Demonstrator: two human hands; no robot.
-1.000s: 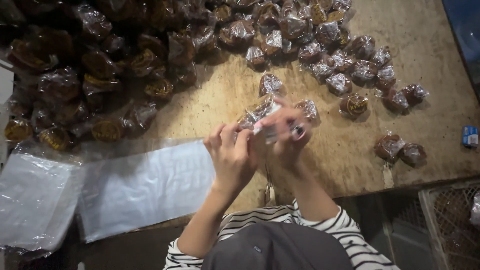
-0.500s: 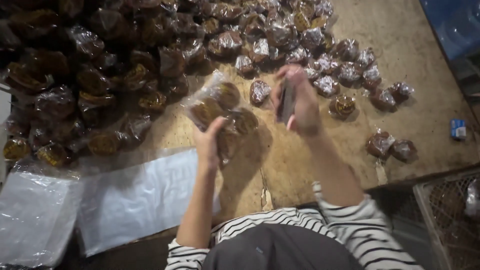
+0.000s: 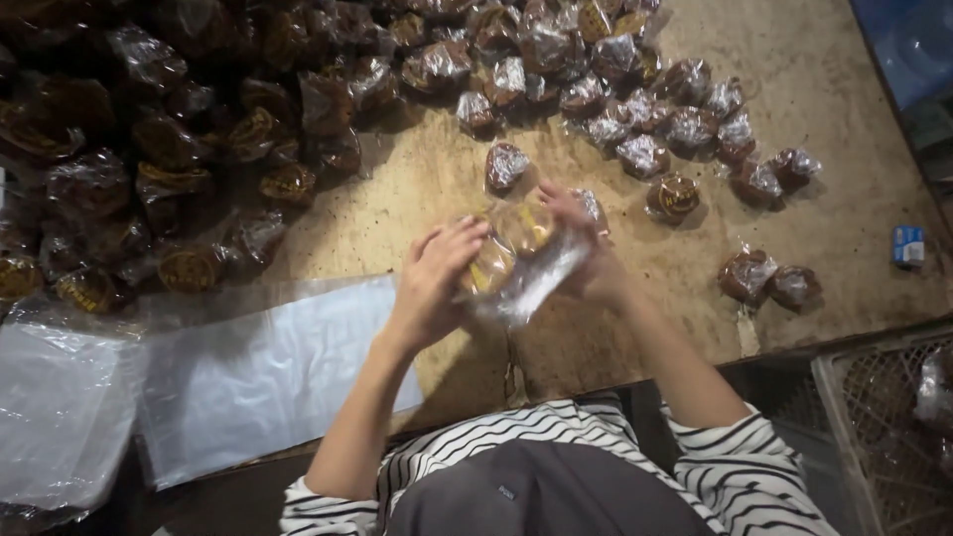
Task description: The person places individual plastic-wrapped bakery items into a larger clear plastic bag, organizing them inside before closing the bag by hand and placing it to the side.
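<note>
One camera sits on the person's head and looks steeply down, close above the counter (image 3: 794, 60). Both hands are near the middle of the view, the striped sleeves at the bottom edge.

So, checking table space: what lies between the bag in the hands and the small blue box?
Head view: two wrapped pieces between the clear bag and the blue box.

left hand (image 3: 434, 283), right hand (image 3: 586, 248) raised together, fingers curled.
</note>
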